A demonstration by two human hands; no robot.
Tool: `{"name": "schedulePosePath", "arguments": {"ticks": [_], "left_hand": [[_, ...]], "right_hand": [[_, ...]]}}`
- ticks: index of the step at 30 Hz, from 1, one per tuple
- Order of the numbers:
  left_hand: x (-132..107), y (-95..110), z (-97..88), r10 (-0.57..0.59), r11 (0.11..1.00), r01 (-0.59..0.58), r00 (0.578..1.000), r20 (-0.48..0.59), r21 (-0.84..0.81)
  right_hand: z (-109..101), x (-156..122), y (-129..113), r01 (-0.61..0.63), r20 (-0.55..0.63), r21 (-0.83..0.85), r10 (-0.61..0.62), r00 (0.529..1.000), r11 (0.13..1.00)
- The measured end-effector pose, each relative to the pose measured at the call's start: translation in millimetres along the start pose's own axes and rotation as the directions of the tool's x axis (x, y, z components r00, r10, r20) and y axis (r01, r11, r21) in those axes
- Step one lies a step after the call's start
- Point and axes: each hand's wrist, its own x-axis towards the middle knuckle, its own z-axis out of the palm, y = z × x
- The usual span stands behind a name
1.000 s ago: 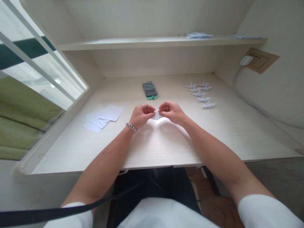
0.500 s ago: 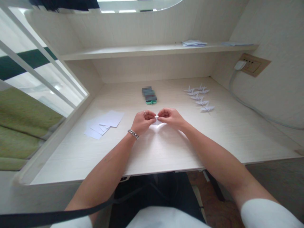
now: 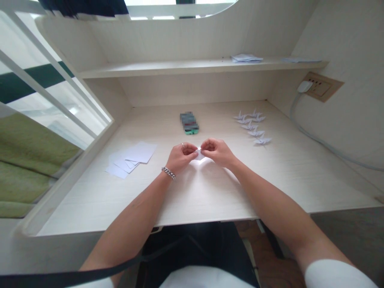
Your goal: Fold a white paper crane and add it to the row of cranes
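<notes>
A small folded piece of white paper [image 3: 199,154] is held just above the pale wooden desk [image 3: 210,188], near its middle. My left hand [image 3: 181,157], with a ring and a chain bracelet, pinches the paper's left side with its fingers closed. My right hand [image 3: 216,151] pinches the right side, fingers curled in. Most of the paper is hidden between the fingertips.
Several loose white sheets [image 3: 132,158] lie on the desk to the left. A phone [image 3: 189,122] lies beyond the hands. Several folded paper cranes [image 3: 252,126] stand in a row at the right. A shelf [image 3: 180,66] holds more paper [image 3: 246,59]. A plugged cable [image 3: 303,116] runs along the right wall.
Both hands have stayed together on the paper, pinching it closer. The view has tilted up slightly, so the desk sits lower in the picture.
</notes>
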Motion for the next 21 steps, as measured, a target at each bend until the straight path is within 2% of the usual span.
{"name": "schedulePosePath", "arguments": {"ticks": [5,11,17,21], "left_hand": [[-1.8,1.5,0.5,-0.009,1.0,0.009,1.0,-0.011,-0.022],[-2.5,6.1,-3.8,-0.022,1.0,0.022,1.0,-0.014,-0.009],[-6.3,-2.6,-5.1,-0.029,1.0,0.029,0.997,-0.071,-0.002],[-8.9,-8.8,-2.3,-0.016,1.0,0.017,0.995,-0.099,0.004]], "right_hand": [[4.1,-0.8,0.1,0.019,0.051,-0.026,-0.018,0.999,0.999],[1.3,1.5,2.3,-0.019,0.034,0.017,0.018,0.999,1.0],[8.1,-4.0,2.0,-0.053,-0.015,-0.081,0.052,0.999,0.995],[12.0,-6.1,5.6,-0.06,-0.025,-0.086,0.058,0.998,0.994]]}}
